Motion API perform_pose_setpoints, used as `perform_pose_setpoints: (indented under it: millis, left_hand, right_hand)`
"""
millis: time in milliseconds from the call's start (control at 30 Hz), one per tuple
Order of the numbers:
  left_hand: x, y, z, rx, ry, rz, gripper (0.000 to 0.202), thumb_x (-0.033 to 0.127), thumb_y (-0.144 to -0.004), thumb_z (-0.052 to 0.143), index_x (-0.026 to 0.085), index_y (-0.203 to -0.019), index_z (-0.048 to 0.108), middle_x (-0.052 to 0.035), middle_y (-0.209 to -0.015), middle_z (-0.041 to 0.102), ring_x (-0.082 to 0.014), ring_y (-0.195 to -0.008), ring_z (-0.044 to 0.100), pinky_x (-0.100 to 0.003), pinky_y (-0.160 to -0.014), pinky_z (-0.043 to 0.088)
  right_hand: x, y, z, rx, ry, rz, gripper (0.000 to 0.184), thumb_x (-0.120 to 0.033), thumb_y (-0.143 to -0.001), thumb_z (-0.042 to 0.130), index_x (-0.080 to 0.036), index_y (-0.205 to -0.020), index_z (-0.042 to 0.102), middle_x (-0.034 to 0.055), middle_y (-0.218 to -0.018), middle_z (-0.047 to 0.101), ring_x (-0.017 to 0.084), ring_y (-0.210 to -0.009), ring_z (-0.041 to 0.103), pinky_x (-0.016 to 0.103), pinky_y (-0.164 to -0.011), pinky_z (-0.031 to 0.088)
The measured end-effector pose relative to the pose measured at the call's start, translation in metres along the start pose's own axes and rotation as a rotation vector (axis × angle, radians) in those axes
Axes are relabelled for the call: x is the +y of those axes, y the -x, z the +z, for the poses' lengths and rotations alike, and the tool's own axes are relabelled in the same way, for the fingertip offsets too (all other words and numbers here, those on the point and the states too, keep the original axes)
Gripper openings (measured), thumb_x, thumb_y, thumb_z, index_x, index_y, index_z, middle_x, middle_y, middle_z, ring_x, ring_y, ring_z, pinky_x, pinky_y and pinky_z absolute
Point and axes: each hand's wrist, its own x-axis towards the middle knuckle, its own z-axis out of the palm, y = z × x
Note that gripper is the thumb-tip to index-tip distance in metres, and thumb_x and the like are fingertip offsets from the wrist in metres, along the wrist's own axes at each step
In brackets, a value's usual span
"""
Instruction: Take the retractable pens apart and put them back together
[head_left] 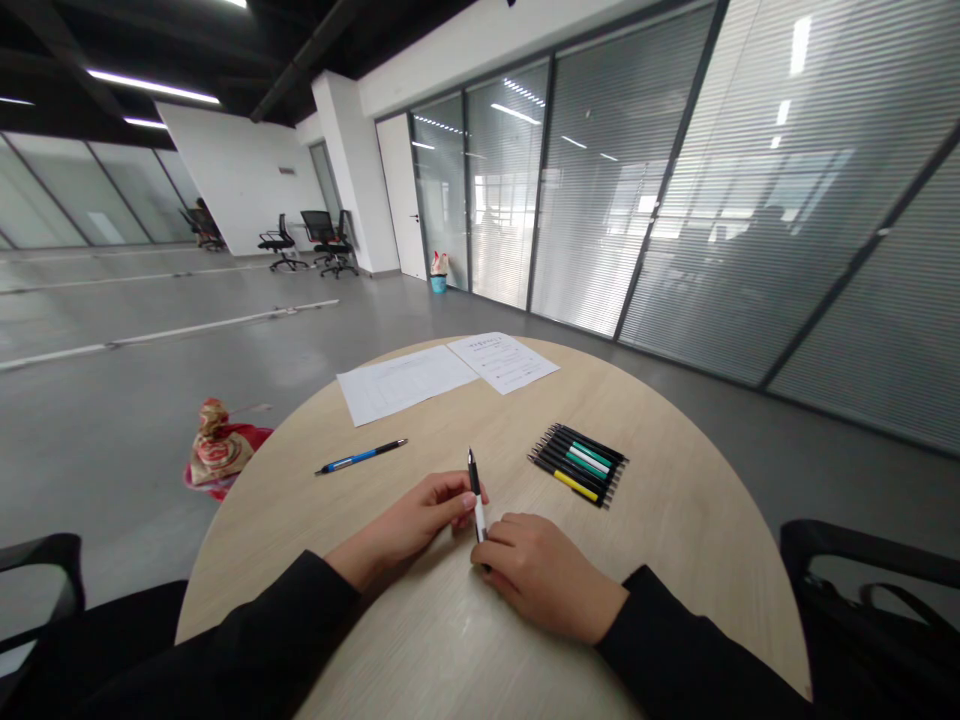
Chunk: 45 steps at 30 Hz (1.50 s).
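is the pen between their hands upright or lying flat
Nearly upright: the pen stands with its black end up, pinched by the left hand's fingers, its lower end disappearing at the right hand.

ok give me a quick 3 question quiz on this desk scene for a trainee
1. True or false: the blue pen lies on the round wooden table, touching neither hand.
2. The white-barrelled pen stands between the left hand and the right hand. Which way does its black end point? A up, B down, C sideways.
3. How many paper sheets lie at the far side of the table?

Key: 1 true; 2 A; 3 two.
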Motion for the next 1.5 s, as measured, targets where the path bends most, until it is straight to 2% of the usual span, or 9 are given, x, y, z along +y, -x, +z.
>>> perform_pose_setpoints:
  millis: [467, 867, 1267, 1500]
  left_hand:
    - [0.0027, 0.0022, 0.0034, 0.028, -0.022, 0.016, 0.033, 0.047, -0.092, 0.067, 0.014, -0.089, 0.066, 0.0028, -0.069, 0.049, -0.0128, -0.065, 0.040, -0.026, -0.064, 0.034]
    - [0.0050, 0.0033, 0.0075, 0.064, 0.003, -0.004, 0.033, 0.046, -0.090, 0.068, 0.015, -0.083, 0.064, 0.0028, -0.068, 0.050, -0.0127, -0.064, 0.042, -0.026, -0.063, 0.034]
    - [0.0036, 0.0013, 0.0016, 0.023, -0.049, -0.004, 0.035, 0.050, -0.091, 0.067, 0.015, -0.087, 0.066, 0.0026, -0.069, 0.051, -0.0132, -0.065, 0.043, -0.026, -0.063, 0.036]
    - [0.0059, 0.0032, 0.0052, 0.046, -0.049, 0.006, 0.034, 0.048, -0.092, 0.066, 0.015, -0.086, 0.065, 0.0023, -0.069, 0.051, -0.0134, -0.065, 0.042, -0.027, -0.064, 0.035]
  right_hand:
    - [0.0012, 0.0001, 0.0018, -0.005, -0.034, 0.020, 0.007, -0.020, -0.098, 0.061, -0.020, -0.091, 0.063, 0.0022, -0.091, 0.068, 0.019, -0.085, 0.059, 0.031, -0.074, 0.038]
    - [-0.0013, 0.0002, -0.0066, -0.044, -0.090, 0.019, 0.007, -0.021, -0.096, 0.062, -0.019, -0.102, 0.064, 0.0054, -0.098, 0.068, 0.020, -0.091, 0.059, 0.031, -0.077, 0.040]
    - [-0.0010, 0.0005, -0.0049, -0.038, -0.105, 0.021, 0.007, -0.021, -0.096, 0.062, -0.019, -0.102, 0.065, 0.0048, -0.099, 0.069, 0.020, -0.092, 0.059, 0.031, -0.078, 0.040]
    - [-0.0012, 0.0000, -0.0050, -0.035, -0.100, 0.025, 0.004, -0.019, -0.096, 0.062, -0.019, -0.099, 0.065, 0.0041, -0.097, 0.069, 0.020, -0.091, 0.059, 0.031, -0.076, 0.039]
